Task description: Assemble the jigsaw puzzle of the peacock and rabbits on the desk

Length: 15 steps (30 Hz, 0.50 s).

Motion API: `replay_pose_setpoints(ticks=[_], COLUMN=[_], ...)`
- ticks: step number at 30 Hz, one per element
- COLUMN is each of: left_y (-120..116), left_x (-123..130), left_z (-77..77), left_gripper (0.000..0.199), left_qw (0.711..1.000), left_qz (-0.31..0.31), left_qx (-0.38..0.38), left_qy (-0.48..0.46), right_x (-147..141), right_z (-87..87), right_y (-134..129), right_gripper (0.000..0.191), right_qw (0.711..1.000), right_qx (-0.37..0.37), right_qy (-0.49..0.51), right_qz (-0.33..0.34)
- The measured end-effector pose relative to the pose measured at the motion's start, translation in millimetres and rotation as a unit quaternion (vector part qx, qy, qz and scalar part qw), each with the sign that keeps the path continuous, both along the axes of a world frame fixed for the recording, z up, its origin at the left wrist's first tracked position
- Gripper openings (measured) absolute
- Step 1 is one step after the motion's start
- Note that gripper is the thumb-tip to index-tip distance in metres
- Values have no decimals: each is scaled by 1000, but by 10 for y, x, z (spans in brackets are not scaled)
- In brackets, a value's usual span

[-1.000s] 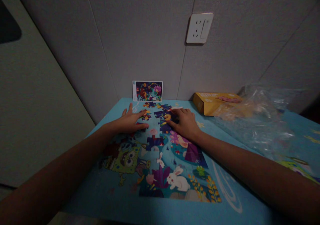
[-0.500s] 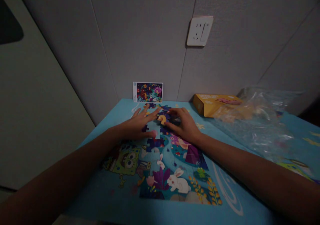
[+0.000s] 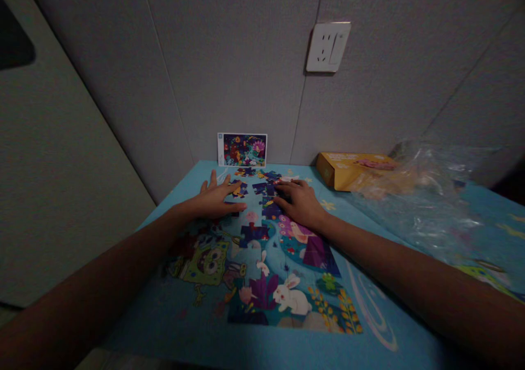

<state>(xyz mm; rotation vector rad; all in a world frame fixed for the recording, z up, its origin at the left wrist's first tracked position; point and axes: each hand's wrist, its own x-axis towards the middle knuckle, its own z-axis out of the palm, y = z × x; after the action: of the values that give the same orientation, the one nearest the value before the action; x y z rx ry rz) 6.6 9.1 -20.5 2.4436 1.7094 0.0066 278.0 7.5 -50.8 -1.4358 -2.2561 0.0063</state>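
A partly joined jigsaw puzzle (image 3: pixel 293 299) lies on the blue patterned table, with a white rabbit near its front edge. My left hand (image 3: pixel 213 199) has its fingers spread beside loose pieces (image 3: pixel 239 189) left of the puzzle, and holds nothing. On the puzzle's upper right part rests my right hand (image 3: pixel 299 201), its fingers apart and slightly bent, with dark pieces (image 3: pixel 270 208) by its thumb. More pieces (image 3: pixel 245 172) lie farther back, below the picture card (image 3: pixel 245 150) that leans on the wall.
At the back right stands a yellow box (image 3: pixel 348 172), partly covered by a crumpled clear plastic bag (image 3: pixel 426 206). The grey wall with a white socket (image 3: pixel 328 47) closes off the table's (image 3: pixel 164 315) far edge.
My left hand has moved left, away from the middle pieces. The yellow-orange piece between my right thumb and fingers no longer shows there, and my right hand has flattened onto the puzzle.
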Motion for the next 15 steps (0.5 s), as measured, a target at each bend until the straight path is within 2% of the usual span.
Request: replay_pose_setpoints(ticks=[4,9,12,15], left_y=[-1,-15,-75,-159], left_x=[13,26,87,170], left_z=[5,-8,2,21], left_gripper=[88,92,102,91], left_qw=[1000,997,989,972], left_qz=[12,-40,-108,-212], left_qx=[26,57,82,84], left_qy=[13,-21,-53,-61], right_x=[11,19,12,8], right_z=[-4,-1,41,85], right_y=[31,34,-30,-102], right_gripper=[31,31,32,34], right_qw=[1000,998,991,976], right_qx=[-15,11,52,93], right_qy=[18,50,112,156], right_qz=[6,25,47,119])
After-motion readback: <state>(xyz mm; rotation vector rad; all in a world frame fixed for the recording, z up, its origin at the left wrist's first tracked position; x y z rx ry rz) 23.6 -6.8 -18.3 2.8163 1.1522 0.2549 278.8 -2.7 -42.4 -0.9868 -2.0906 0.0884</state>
